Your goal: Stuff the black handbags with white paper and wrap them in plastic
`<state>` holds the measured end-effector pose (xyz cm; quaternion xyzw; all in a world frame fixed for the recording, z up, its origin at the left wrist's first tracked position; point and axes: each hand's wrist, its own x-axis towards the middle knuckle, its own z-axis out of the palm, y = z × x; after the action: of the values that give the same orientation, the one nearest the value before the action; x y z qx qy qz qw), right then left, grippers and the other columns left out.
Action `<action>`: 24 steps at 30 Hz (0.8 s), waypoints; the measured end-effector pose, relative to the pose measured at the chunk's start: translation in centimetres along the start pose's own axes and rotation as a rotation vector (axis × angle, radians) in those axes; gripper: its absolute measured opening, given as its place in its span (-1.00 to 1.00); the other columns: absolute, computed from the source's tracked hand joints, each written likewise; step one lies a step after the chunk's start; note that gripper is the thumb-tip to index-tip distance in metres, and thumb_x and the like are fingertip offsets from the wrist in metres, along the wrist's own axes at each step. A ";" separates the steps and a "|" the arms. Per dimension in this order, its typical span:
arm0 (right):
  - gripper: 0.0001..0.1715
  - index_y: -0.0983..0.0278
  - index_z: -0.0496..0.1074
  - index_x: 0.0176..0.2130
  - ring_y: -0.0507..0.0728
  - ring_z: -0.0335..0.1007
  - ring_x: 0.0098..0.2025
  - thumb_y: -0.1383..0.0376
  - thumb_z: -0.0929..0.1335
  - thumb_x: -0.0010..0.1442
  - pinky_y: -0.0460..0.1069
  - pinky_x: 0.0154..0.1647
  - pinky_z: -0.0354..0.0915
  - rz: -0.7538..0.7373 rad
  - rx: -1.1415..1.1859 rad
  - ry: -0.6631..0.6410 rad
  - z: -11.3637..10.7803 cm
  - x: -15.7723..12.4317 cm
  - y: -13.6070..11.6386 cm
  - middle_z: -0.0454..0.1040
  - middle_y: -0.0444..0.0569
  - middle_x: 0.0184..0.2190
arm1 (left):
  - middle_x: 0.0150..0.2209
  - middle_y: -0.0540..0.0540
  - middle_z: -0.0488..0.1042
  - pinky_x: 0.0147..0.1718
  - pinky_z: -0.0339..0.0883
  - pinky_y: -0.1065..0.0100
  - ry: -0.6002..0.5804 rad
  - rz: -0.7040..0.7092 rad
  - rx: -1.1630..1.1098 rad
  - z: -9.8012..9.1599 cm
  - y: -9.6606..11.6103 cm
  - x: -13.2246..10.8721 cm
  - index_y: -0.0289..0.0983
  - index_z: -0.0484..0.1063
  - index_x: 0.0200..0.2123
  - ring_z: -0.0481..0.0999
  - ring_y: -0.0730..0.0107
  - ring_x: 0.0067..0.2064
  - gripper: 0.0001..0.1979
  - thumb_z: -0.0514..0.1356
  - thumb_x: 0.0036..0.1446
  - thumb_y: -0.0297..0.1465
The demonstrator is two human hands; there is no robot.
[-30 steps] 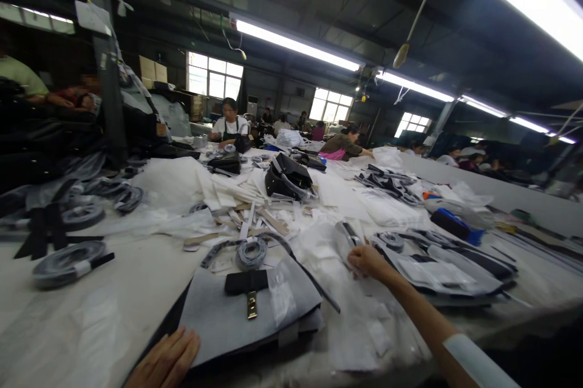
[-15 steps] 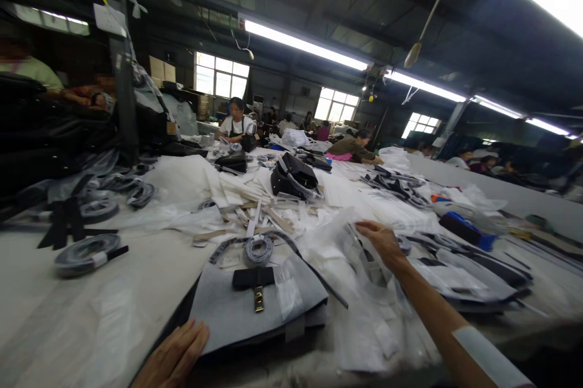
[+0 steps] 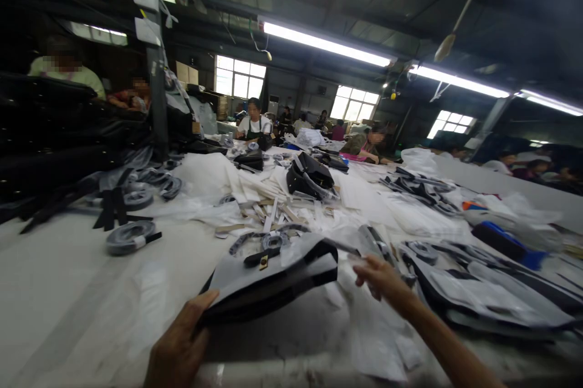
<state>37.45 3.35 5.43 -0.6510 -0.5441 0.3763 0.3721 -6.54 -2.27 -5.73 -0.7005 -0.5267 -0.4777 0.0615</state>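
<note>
A black handbag (image 3: 273, 300), wrapped in grey-white sheeting with a gold clasp on its dark strap, tilts up in front of me, its dark bottom edge facing me. My left hand (image 3: 182, 330) grips its near left corner, thumb and fingers closed around the edge. Just off the bag's right end hovers my right hand (image 3: 380, 282), slightly blurred, its fingers loosely bent and apart with nothing visible in them. Beneath it lies crumpled clear plastic (image 3: 376, 336). Behind the bag rests a wrapped coiled strap (image 3: 276, 241).
Another wrapped bag (image 3: 492, 297) lies at the right. Left of centre is a coiled strap (image 3: 131, 237). White strips (image 3: 271, 215) and a finished black bag (image 3: 310, 175) sit farther back. Dark bags (image 3: 50, 127) are piled by a post (image 3: 157, 78). Several people work beyond.
My left hand has lifted the bag's near edge, tipping it so its underside shows. The right hand has come down and nearer, off the clear plastic. The view has swung left.
</note>
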 end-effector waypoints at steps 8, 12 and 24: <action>-0.26 0.22 0.26 0.31 0.28 0.60 -0.24 0.49 0.24 0.16 0.08 -0.22 0.40 -0.445 -0.884 -0.355 19.1 -6.1 -3.6 0.64 0.13 -0.30 | -0.22 0.04 0.61 -0.14 0.49 0.34 0.036 -0.471 -0.216 -2.5 3.2 3.3 -0.14 0.51 -0.17 0.62 0.25 -0.21 -0.70 0.19 0.02 -0.21; -0.42 0.13 0.37 0.23 0.39 0.57 -0.10 0.28 0.34 0.23 0.18 -0.13 0.39 -0.491 -1.035 -0.476 20.9 -5.9 -6.1 0.58 0.20 -0.06 | -0.27 0.04 0.61 -0.23 0.47 0.34 0.037 -0.624 -0.245 -2.6 2.9 3.5 -0.13 0.52 -0.19 0.61 0.22 -0.25 -0.63 0.23 -0.06 -0.12; -0.25 0.35 0.18 0.36 0.33 -0.03 0.43 0.12 0.32 0.29 0.25 0.42 -0.09 -0.559 -0.690 -0.405 20.9 -2.0 -2.3 0.11 0.20 0.39 | -0.33 0.02 0.58 -0.28 0.45 0.33 0.075 -0.761 -0.347 -2.3 1.7 2.5 -0.18 0.49 -0.15 0.59 0.20 -0.29 -0.51 0.29 -0.09 -0.01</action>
<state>17.52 3.27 -1.52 -0.4790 -0.8525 0.1788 0.1083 -6.55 -2.64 -1.92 -0.4381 -0.6568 -0.5733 -0.2191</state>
